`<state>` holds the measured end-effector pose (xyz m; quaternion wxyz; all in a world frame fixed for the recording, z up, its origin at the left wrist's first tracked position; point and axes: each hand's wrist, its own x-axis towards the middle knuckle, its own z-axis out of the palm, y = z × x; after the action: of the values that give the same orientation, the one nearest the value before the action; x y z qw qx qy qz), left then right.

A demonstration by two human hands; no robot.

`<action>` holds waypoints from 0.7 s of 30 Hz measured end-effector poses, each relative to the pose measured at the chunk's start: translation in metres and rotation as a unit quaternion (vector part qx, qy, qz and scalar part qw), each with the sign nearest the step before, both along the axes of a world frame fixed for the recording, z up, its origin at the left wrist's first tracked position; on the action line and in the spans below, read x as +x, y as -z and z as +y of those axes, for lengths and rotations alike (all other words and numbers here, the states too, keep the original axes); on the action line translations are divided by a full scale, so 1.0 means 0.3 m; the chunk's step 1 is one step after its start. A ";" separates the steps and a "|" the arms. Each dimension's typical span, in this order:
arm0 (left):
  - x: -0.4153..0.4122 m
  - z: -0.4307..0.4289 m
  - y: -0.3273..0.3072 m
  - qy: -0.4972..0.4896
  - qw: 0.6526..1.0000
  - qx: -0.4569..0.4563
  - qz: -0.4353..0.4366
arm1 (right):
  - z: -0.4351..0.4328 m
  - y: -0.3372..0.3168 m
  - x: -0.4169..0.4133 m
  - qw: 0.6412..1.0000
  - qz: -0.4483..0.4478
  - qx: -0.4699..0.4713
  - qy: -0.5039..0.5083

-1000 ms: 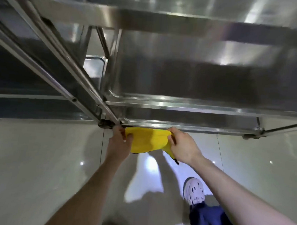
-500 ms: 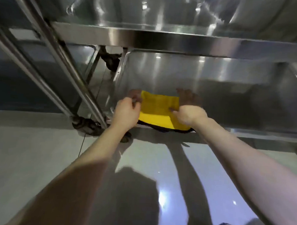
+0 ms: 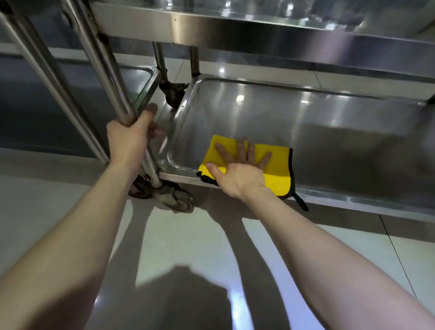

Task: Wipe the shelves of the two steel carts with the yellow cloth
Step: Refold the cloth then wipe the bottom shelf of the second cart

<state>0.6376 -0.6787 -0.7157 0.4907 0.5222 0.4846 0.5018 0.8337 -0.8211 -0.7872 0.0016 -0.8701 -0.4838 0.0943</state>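
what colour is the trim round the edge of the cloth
Black, edging the yellow cloth; head view.

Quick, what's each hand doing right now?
Left hand: gripping the shiny upright steel cart post.
Right hand: open, flat on the yellow black-edged cloth on the bottom steel shelf.

No writing, label, brand mark, number or sign can be read. The bottom shelf (image 3: pixel 312 134) of the steel cart shows only plain metal with light glare. Above the bottom shelf, the upper shelf's front band (image 3: pixel 266 39) is plain steel. The post (image 3: pixel 101 60) left of the bottom shelf carries no sticker. The yellow cloth (image 3: pixel 278 167) lying on the bottom shelf is plain yellow with dark trim. Its black tab (image 3: pixel 301 204), hanging over the bottom shelf's front rim, is too small to show any print.
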 end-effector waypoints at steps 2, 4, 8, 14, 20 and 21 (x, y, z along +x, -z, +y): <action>0.012 0.001 0.006 0.003 1.000 -0.003 0.015 | -0.028 -0.006 0.011 1.000 -0.012 0.001 0.010; 0.021 -0.005 0.005 0.005 1.000 0.004 0.003 | -0.066 -0.004 0.016 1.000 -0.005 0.007 0.022; 0.039 -0.007 0.017 -0.005 0.999 0.007 -0.049 | -0.083 0.021 0.095 0.998 0.039 -0.014 0.036; 0.061 -0.040 0.020 -0.010 0.998 0.030 -0.059 | -0.012 0.008 0.455 0.992 0.029 0.012 0.118; 0.092 -0.060 0.040 -0.031 0.997 0.035 -0.058 | 0.302 0.011 0.504 0.994 0.021 0.025 0.104; 0.096 -0.063 0.041 -0.042 0.997 0.036 -0.054 | 0.363 0.009 0.476 0.995 0.021 0.028 0.088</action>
<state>0.6663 -0.6975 -0.7282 0.4759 0.4907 0.4602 0.5666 0.9766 -0.7124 -0.7900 0.0449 -0.9068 -0.4075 0.0985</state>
